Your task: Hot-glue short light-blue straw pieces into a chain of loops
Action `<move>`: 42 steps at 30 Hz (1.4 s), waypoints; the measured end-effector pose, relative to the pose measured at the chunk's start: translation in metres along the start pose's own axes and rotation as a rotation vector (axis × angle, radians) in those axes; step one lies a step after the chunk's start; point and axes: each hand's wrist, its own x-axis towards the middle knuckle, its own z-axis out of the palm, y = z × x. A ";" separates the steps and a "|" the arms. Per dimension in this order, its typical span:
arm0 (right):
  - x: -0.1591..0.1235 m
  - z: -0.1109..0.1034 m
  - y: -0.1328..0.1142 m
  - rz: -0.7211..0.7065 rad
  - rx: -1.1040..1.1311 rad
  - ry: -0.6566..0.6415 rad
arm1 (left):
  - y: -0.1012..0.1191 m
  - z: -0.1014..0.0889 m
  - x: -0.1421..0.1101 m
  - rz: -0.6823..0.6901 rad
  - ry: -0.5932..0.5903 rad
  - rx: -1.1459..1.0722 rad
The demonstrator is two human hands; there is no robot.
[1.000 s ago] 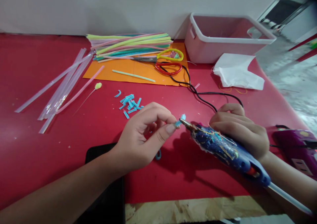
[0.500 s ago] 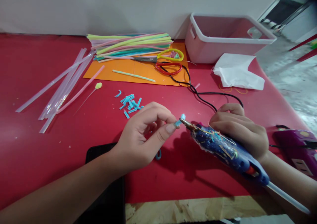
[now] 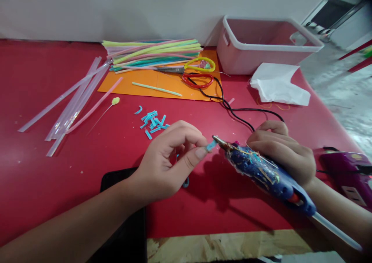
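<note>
My left hand (image 3: 171, 158) pinches a small blue straw piece (image 3: 211, 145) between thumb and forefinger, held above the red table (image 3: 43, 177). My right hand (image 3: 283, 150) grips a blue glue gun (image 3: 264, 173) smeared with coloured scraps. Its metal nozzle (image 3: 218, 141) touches the tip of the straw piece. A clear glue stick (image 3: 337, 232) sticks out of the gun's back. A heap of cut blue straw bits (image 3: 152, 121) lies just beyond my left hand.
Coloured straws (image 3: 154, 52), scissors (image 3: 188, 67) and an orange sheet (image 3: 162, 85) lie at the back. Clear straws (image 3: 72, 104) are at the left. A pink tub (image 3: 261, 42), white tissue (image 3: 277, 85), black cord (image 3: 232, 108), purple device (image 3: 348, 173) and black phone (image 3: 122, 216) are nearby.
The glue gun has shifted slightly up and right, its nozzle staying at the straw piece. My left hand holds nearly still.
</note>
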 end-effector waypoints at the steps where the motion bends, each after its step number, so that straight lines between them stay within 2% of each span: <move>1: 0.000 0.000 0.000 0.002 -0.008 0.005 | 0.000 0.000 0.000 -0.003 -0.003 -0.001; 13: 0.000 0.000 0.001 -0.042 -0.013 -0.015 | 0.002 0.001 0.000 -0.059 0.000 -0.006; 42: 0.000 0.001 0.002 -0.023 -0.016 -0.007 | 0.002 0.000 0.001 -0.036 0.006 -0.009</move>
